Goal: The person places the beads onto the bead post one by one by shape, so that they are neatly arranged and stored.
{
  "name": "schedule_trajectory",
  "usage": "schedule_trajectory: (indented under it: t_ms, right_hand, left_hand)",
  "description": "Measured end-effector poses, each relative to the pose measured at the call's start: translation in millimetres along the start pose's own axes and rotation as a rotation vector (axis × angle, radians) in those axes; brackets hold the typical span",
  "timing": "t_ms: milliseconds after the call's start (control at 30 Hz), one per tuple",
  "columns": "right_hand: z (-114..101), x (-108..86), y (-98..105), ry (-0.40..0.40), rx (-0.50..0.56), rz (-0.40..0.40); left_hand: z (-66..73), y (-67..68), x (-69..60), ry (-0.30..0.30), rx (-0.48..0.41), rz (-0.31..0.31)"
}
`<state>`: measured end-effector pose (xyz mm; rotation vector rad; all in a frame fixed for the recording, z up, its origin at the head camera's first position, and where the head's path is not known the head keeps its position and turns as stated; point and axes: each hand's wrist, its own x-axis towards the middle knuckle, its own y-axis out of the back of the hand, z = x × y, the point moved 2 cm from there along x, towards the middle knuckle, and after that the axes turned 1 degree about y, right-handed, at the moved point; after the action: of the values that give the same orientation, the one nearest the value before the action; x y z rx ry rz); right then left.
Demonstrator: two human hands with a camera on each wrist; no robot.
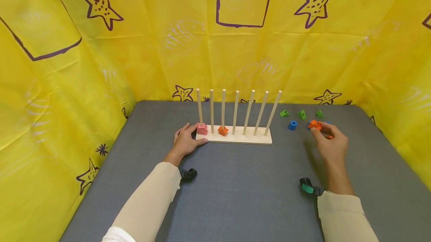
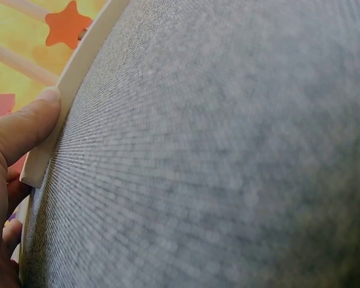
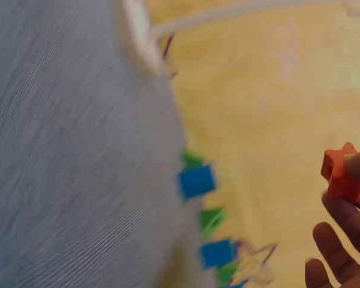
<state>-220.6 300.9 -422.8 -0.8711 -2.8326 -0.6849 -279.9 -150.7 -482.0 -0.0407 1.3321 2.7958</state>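
Note:
My left hand [image 1: 186, 140] holds the left end of a wooden peg board [image 1: 235, 139], its thumb on the front edge in the left wrist view. Several upright pegs stand on the board. A pink block [image 1: 202, 129] sits around the leftmost peg, and an orange star block [image 1: 223, 131] sits tilted at the foot of the third. Over on the right, my right hand [image 1: 332, 144] pinches another orange star block [image 3: 343, 174] between thumb and index finger, raised off the table. The other fingers are spread apart in the right wrist view.
Three green triangular blocks [image 1: 302, 114] lie at the back right. A blue cylinder [image 1: 292, 125] stands nearer, with more blue partly hidden behind the right hand. An orange piece [image 1: 329, 137] shows beneath that hand. Yellow patterned cloth [image 1: 208, 55] hangs around the grey table [image 1: 242, 186].

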Motion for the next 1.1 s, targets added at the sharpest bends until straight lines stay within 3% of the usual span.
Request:
schedule_trajectory:
  t_ms: [133, 300, 700, 900, 1100]
  right_hand:
    - [-27, -6.4, 4, 0.08, 0.072, 0.001]
    - [-61, -13.5, 9, 0.242, 0.094, -0.002]
    - [-136, -24.6, 7, 0.481, 0.146, -0.108]
    - [-168, -25.7, 3, 0.544, 0.12, -0.154]
    - [-190, -27.2, -8, 0.565, 0.175, -0.197]
  left_hand:
    - [1.6, 0.1, -0.7, 0.0, -0.002, -0.005]
    - [0.9, 1.2, -1.9, 0.023, -0.005, -0.009]
    - [0.6, -0.9, -1.1, 0.02, -0.012, -0.009]
    - [-0.9, -1.8, -2.8, 0.035, -0.02, -0.005]
    - [0.0, 0.3, -1.4, 0.022, -0.011, -0.007]
